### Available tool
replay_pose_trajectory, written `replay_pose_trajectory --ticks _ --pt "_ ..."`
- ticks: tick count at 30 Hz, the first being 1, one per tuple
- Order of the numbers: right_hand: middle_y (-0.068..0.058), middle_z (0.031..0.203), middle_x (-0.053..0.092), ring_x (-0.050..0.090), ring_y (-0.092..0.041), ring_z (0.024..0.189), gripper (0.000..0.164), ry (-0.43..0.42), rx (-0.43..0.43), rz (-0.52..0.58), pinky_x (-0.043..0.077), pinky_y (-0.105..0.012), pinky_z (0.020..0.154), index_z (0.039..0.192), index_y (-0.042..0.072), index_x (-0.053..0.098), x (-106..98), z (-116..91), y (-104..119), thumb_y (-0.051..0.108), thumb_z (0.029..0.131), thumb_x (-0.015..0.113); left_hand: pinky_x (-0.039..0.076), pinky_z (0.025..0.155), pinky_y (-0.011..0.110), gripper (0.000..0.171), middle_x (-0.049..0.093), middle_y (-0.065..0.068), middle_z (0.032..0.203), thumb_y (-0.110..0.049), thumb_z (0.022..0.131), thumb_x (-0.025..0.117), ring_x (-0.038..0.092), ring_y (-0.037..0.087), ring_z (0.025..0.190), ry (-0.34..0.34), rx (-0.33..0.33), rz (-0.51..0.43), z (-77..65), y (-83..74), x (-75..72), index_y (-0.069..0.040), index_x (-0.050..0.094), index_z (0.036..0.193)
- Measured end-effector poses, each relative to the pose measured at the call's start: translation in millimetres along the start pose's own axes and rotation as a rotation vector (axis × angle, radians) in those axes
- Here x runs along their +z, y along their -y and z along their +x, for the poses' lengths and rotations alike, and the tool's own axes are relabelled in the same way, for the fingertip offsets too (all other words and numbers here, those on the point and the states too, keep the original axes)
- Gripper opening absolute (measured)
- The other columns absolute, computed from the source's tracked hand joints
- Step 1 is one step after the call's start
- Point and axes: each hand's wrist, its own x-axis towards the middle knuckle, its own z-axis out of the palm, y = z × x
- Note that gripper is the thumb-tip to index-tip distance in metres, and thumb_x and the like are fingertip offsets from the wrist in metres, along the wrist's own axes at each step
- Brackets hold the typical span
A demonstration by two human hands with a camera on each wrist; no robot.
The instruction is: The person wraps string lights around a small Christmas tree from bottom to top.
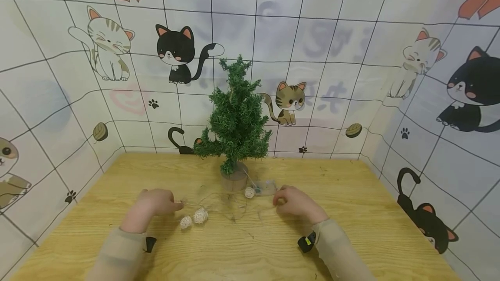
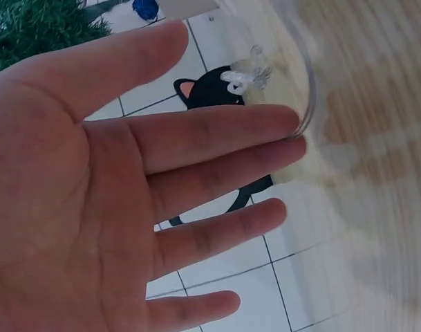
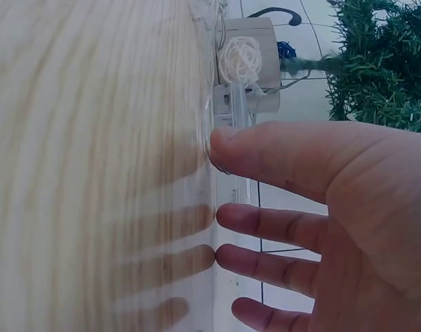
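The right wrist view crops the tree (image 3: 376, 62), whose base (image 3: 269, 47) a ball (image 3: 239, 61) partly hides.

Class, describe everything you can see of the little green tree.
The tree looks artificial, with dense green, needle-like foliage narrowing towards the top and one low branch jutting out at picture left. Its short trunk meets a round, wood-look base. It stands upright on the wooden table, in front of the cat-print backdrop. Neither the left hand nor the right hand touches it. A thin strand slants by the base; whether they touch is unclear.
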Motion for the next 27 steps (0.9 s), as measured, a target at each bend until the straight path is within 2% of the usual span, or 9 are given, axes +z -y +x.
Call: replay_pose_trajectory --ticks 2,5,8,11,14,18,22,25,27 --pt "-0.005 0.101 0.061 0.058 -0.026 0.090 0.016 0.004 -0.010 0.010 0.048 -0.048 0.082 0.098 0.009 0.073 -1 0 2 0.006 0.083 0.071 0.016 0.102 0.073 0.042 0.054 0.000 0.066 -0.043 0.094 0.057 0.051 0.018 0.065 0.006 0.009 0.003 1.0 -1.0 1.2 -0.013 0.053 0.064" --pt "-0.004 0.101 0.061 0.058 -0.024 0.090 0.015 0.004 -0.035 -0.008 0.048 -0.046 0.082 0.100 0.008 0.074 -1 2 7 0.009 0.085 0.070 0.018 0.102 0.071 0.035 0.065 -0.001 0.078 -0.042 0.092 0.061 0.060 0.021 0.075 -0.010 0.031 0.004 3.5 -5.6 2.3 -0.015 0.065 0.070" --pt "-0.001 0.099 0.061 0.058 -0.020 0.088 0.014 -0.027 -0.065 -0.069 0.049 -0.042 0.079 0.100 0.010 0.075 0 6 16 0.011 0.087 0.069 0.026 0.100 0.066 0.023 0.071 -0.004 0.094 -0.040 0.090 0.065 0.065 0.024 0.089 -0.085 0.064 0.011 7.4 -11.5 5.0 -0.020 0.074 0.083" --pt "0.001 0.098 0.062 0.059 -0.018 0.086 0.013 -0.052 -0.099 -0.105 0.049 -0.038 0.074 0.100 0.012 0.075 4 12 29 0.015 0.089 0.068 0.034 0.097 0.059 0.018 0.071 -0.007 0.094 -0.038 0.090 0.067 0.066 0.021 0.088 -0.181 0.107 0.014 14.1 -19.4 11.2 -0.023 0.076 0.090" --pt "0.002 0.099 0.066 0.060 -0.013 0.083 0.013 -0.032 -0.159 -0.064 0.050 -0.033 0.070 0.101 0.013 0.075 11 18 47 0.019 0.092 0.067 0.040 0.090 0.054 0.014 0.068 -0.011 0.079 -0.038 0.089 0.068 0.063 0.015 0.075 -0.231 0.160 0.023 21.6 -28.0 18.1 -0.026 0.074 0.083" --pt "0.009 0.089 0.067 0.058 -0.001 0.070 0.012 0.054 -0.215 -0.010 0.049 -0.023 0.064 0.098 0.015 0.075 22 28 68 0.022 0.092 0.067 0.041 0.085 0.054 0.029 0.052 -0.012 0.054 -0.037 0.086 0.072 0.047 0.010 0.053 -0.229 0.197 0.047 29.0 -36.1 25.2 -0.025 0.062 0.062" --pt "0.018 0.077 0.061 0.054 0.003 0.066 0.005 0.100 -0.213 -0.078 0.047 -0.019 0.064 0.083 0.023 0.072 34 34 79 0.025 0.087 0.073 0.038 0.090 0.060 0.034 0.045 -0.014 0.050 -0.031 0.084 0.074 0.042 0.009 0.050 -0.242 0.207 0.051 34.0 -37.4 29.4 -0.024 0.056 0.057" --pt "0.021 0.072 0.057 0.053 0.003 0.065 0.011 0.093 -0.202 -0.161 0.046 -0.018 0.063 0.075 0.027 0.068 43 37 80 0.028 0.081 0.077 0.040 0.084 0.054 0.034 0.040 -0.014 0.050 -0.024 0.083 0.072 0.037 0.009 0.050 -0.246 0.206 0.059 36.5 -33.2 29.7 -0.023 0.051 0.056" --pt "0.021 0.070 0.056 0.052 0.003 0.064 0.011 0.087 -0.199 -0.202 0.045 -0.018 0.062 0.074 0.027 0.067 48 38 80 0.027 0.078 0.078 0.040 0.074 0.045 0.035 0.036 -0.012 0.049 -0.020 0.082 0.069 0.032 0.009 0.048 -0.252 0.196 0.062 35.7 -28.1 27.0 -0.021 0.047 0.055"
